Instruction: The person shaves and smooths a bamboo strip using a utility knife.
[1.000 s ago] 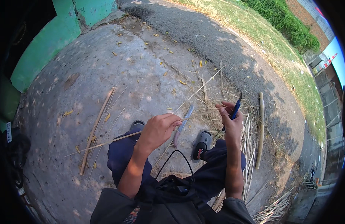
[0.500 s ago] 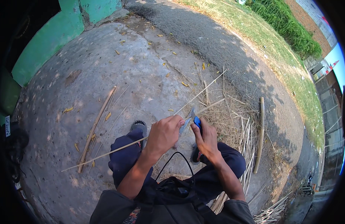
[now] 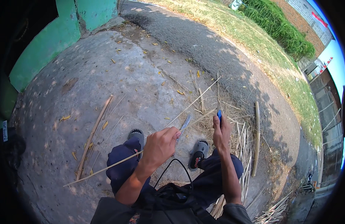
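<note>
My left hand (image 3: 160,146) is closed around a long thin bamboo strip (image 3: 105,169), which slants from the lower left up to the far right. A bluish-grey curved piece (image 3: 186,121), perhaps cloth or plastic, sticks out by its fingers. A second pale strip (image 3: 198,120) runs from near this hand toward the right one. My right hand (image 3: 222,136) grips a knife by its blue handle (image 3: 219,115), with the blade pointing away from me. The knife is apart from my left hand, close to the far end of the second strip.
Shavings (image 3: 232,112) and split bamboo strips (image 3: 244,153) lie at the right, beside a thick bamboo piece (image 3: 256,140). Another stick (image 3: 94,138) with thin strips rests on the concrete at the left. My shoes (image 3: 198,154) stand below my hands. A green wall (image 3: 41,48) rises at far left.
My right hand with the knife has moved right and away from my left hand. My left hand has shifted slightly down, still holding the strip. My right knee has swung outward slightly, showing more shoe.
</note>
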A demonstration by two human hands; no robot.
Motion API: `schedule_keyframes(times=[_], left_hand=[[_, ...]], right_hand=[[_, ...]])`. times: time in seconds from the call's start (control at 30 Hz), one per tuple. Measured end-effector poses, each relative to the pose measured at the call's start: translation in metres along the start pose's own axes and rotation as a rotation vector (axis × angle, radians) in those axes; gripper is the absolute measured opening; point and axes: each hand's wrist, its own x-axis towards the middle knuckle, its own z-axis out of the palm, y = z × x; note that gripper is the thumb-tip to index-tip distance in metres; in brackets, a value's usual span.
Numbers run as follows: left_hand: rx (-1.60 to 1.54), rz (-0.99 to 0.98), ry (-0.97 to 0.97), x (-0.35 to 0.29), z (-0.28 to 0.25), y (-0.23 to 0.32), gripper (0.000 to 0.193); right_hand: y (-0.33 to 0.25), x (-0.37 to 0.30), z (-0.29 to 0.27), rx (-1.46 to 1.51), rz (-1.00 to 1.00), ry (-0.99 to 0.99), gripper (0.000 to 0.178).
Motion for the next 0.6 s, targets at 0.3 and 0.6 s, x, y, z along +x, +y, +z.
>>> schedule_keyframes(times=[0.3, 0.6], left_hand=[[0.015, 0.012, 0.016, 0.001, 0.005, -0.001, 0.01], [-0.008, 0.012, 0.004, 0.0, 0.009, -0.007, 0.011]], right_hand=[[-0.004, 0.006, 0.005, 0.004, -0.093, -0.131, 0.044], [0.02, 0.022, -0.024, 0.702, 0.276, 0.044, 0.043]])
